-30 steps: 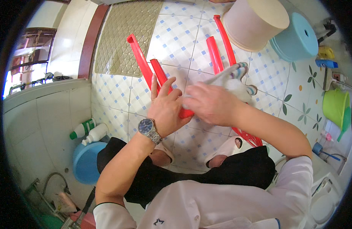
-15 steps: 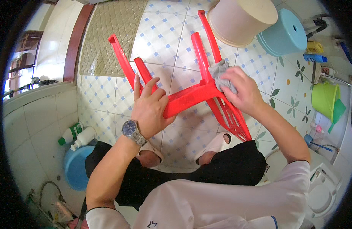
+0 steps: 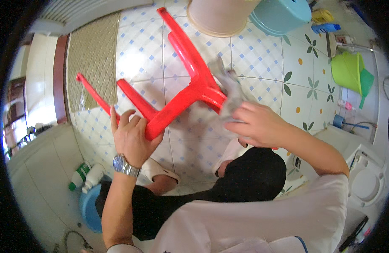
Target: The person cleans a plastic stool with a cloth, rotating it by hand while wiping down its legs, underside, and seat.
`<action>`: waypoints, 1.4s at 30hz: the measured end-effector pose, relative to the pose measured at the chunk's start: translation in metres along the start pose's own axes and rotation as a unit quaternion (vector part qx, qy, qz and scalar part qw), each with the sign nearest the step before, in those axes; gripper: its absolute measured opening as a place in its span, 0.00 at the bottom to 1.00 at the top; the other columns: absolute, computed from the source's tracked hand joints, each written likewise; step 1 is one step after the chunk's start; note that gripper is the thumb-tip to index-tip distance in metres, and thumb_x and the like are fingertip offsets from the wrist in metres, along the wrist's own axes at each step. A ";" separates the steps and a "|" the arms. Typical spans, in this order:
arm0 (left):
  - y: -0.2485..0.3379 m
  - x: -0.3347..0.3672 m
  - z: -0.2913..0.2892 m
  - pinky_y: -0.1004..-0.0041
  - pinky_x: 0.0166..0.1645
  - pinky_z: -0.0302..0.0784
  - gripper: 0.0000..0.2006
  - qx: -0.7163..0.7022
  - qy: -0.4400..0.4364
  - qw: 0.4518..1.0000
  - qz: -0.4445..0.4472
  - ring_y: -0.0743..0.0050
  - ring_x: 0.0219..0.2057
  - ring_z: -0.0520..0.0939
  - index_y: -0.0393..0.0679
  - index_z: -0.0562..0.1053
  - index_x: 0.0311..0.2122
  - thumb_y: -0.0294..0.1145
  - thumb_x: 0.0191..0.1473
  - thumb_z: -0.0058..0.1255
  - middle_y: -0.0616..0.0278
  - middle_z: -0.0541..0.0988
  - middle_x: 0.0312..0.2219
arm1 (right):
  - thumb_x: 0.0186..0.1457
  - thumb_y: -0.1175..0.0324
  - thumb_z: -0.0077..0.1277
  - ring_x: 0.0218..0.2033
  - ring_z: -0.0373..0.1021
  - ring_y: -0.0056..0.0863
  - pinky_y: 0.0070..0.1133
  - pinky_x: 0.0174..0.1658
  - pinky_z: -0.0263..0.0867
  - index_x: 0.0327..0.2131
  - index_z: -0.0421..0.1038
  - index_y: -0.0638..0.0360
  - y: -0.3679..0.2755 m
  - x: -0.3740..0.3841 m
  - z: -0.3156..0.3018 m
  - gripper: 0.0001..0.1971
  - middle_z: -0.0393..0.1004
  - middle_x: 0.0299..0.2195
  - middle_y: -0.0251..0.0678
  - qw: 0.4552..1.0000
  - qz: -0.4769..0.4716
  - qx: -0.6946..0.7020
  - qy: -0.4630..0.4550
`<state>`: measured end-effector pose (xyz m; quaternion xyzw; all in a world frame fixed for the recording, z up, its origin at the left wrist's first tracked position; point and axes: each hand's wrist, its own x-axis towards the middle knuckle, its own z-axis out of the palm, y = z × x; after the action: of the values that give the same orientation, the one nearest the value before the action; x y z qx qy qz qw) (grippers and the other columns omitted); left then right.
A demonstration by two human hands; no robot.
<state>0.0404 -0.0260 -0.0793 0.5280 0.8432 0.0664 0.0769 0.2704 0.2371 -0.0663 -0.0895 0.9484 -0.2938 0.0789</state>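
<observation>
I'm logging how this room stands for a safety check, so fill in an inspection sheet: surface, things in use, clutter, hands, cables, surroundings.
Surface: tiled floor, pale with blue diamonds; leaf patterns toward the right.
Things in use: red chair tipped over, legs pointing away from the person; grey cloth, blurred, at its edge.
Clutter: white bottle and green-and-white bottle beside a blue basin, at left.
Hands: left hand on the chair, fingers spread; right hand holding the cloth.
Cables: nothing seen for certain; a dark hose curves at lower left.
Surroundings: mat at upper left, beige tub ahead, green bucket at right.
</observation>
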 end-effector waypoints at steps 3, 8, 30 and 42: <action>0.005 0.005 0.001 0.43 0.68 0.47 0.16 0.022 -0.023 0.999 0.009 0.55 0.49 0.76 0.45 0.76 0.26 0.45 0.36 0.66 0.64 0.79 0.27 | 0.42 0.70 0.62 0.42 0.68 0.36 0.30 0.45 0.67 0.44 0.73 0.52 -0.006 -0.058 -0.009 0.21 0.69 0.35 0.35 0.986 0.101 0.136 -0.005; 0.015 0.012 -0.007 0.39 0.67 0.44 0.24 0.033 -0.045 0.998 0.014 0.49 0.58 0.69 0.44 0.76 0.36 0.47 0.35 0.70 0.61 0.79 0.41 | 0.47 0.72 0.59 0.44 0.70 0.39 0.29 0.47 0.66 0.44 0.72 0.57 0.011 -0.085 0.016 0.18 0.72 0.40 0.39 0.916 0.187 0.328 0.138; 0.030 0.041 0.015 0.57 0.35 0.76 0.16 -0.133 -0.023 0.986 -0.099 0.42 0.31 0.81 0.40 0.71 0.36 0.33 0.45 0.63 0.44 0.79 0.28 | 0.55 0.63 0.56 0.40 0.72 0.38 0.29 0.45 0.67 0.37 0.72 0.63 0.075 0.130 0.048 0.13 0.73 0.37 0.45 0.846 0.108 0.310 0.420; -0.012 0.016 0.040 0.62 0.52 0.74 0.23 -0.268 0.068 0.953 -0.120 0.49 0.43 0.80 0.36 0.70 0.47 0.26 0.44 0.64 0.46 0.78 0.40 | 0.58 0.66 0.52 0.42 0.70 0.35 0.28 0.46 0.66 0.43 0.68 0.64 0.074 0.005 0.042 0.13 0.71 0.40 0.45 0.838 0.243 0.291 0.394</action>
<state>0.0309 -0.0156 -0.1221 0.3771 0.8547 0.3161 0.1655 0.2648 0.2729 -0.1432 0.2937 0.7616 -0.5382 -0.2099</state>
